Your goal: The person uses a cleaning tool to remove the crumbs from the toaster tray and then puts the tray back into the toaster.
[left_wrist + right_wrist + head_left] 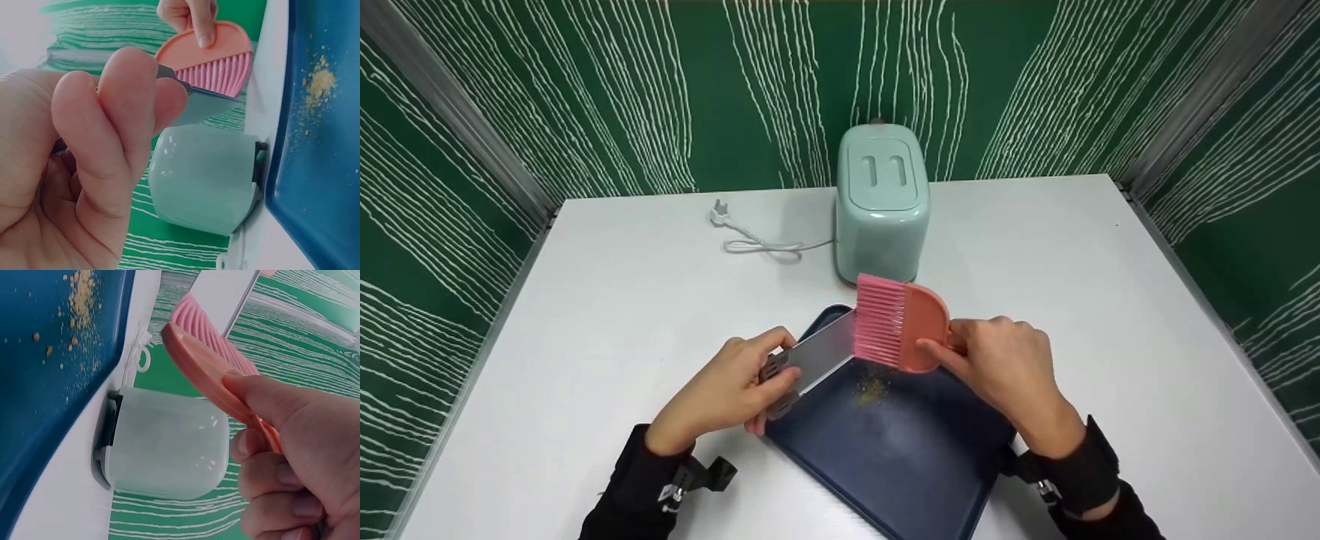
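Note:
My left hand [727, 390] pinches the grey slotted end of a flat metal crumb tray [825, 352], thumb on top. That tray is tilted above the dark blue serving tray [904, 457]. In my right hand [1009, 367] is a brush with an orange handle and pink bristles [879, 319], gripped with the thumb along its flat body. Its bristles overlap the far end of the crumb tray in the head view. Below them, a small heap of yellowish crumbs [322, 83] lies scattered on the blue tray.
A mint green toaster [883, 240] with its lid on stands just behind the blue tray. Its white cord [765, 246] and plug lie to its left on the white table [607, 300]. Green walls with white lines [750, 90] enclose the back and sides.

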Available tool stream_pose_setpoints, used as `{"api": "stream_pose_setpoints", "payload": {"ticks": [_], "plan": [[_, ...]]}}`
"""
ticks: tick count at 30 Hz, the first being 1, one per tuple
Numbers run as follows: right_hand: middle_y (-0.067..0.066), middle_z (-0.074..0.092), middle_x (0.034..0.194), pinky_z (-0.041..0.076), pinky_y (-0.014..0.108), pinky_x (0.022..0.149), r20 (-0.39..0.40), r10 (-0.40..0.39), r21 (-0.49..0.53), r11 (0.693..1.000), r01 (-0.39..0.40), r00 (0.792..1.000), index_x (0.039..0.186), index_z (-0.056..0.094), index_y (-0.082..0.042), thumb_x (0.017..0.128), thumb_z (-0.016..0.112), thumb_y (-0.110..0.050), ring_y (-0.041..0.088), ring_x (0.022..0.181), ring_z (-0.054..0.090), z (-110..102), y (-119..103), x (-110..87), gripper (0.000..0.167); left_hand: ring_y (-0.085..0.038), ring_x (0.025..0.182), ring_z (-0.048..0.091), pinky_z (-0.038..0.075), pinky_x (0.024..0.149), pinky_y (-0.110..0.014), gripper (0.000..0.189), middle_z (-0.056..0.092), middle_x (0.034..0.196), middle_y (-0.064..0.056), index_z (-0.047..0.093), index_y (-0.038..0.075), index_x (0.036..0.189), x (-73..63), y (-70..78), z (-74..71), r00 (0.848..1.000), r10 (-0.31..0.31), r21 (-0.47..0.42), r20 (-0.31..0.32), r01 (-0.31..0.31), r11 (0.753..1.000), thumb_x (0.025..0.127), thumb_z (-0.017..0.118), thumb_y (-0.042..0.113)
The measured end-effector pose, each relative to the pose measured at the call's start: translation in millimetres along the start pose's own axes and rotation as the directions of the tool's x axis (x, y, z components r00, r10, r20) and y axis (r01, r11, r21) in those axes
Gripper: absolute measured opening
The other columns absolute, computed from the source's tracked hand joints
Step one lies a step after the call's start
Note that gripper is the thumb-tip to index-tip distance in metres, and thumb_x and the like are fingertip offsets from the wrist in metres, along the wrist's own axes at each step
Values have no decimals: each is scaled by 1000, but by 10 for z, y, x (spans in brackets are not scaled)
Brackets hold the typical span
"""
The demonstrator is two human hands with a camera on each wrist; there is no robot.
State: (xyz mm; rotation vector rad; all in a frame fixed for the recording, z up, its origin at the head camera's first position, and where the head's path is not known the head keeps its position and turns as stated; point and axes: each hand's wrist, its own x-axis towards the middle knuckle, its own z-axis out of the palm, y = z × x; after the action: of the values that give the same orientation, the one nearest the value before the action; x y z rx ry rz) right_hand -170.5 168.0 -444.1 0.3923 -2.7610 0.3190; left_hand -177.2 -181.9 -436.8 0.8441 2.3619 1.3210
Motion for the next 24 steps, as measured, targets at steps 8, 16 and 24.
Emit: {"api": "stream_pose_setpoints", "payload": {"ticks": [8,16,24], "plan": [[-9,34,49,20,28,45,21,32,-14,999,-31,999,56,44,-21,94,82,-50,15,45,39,-50,77,3,61,-8,37,61,53,37,-31,11,65,53,-5,59,6,114,-11,23,2,1000,-14,57,-19,15,998,108,60,16],[-9,32,50,16,28,47,-59,55,9,998,-54,997,57,42,-20,93,82,-50,13,46,33,-109,98,-3,62,-7,36,59,52,36,-32,9,64,56,-2,60,7,114,-13,20,6,999,-43,94,-27,46,994,107,59,13],[-4,38,48,16,28,46,-204,8,6,1000,-7,979,59,46,-17,93,83,-48,11,43,32,-40,53,17,59,-7,36,60,53,36,-33,9,64,58,-3,59,7,113,-14,44,15,999,-49,83,-21,51,995,108,59,14]]}}
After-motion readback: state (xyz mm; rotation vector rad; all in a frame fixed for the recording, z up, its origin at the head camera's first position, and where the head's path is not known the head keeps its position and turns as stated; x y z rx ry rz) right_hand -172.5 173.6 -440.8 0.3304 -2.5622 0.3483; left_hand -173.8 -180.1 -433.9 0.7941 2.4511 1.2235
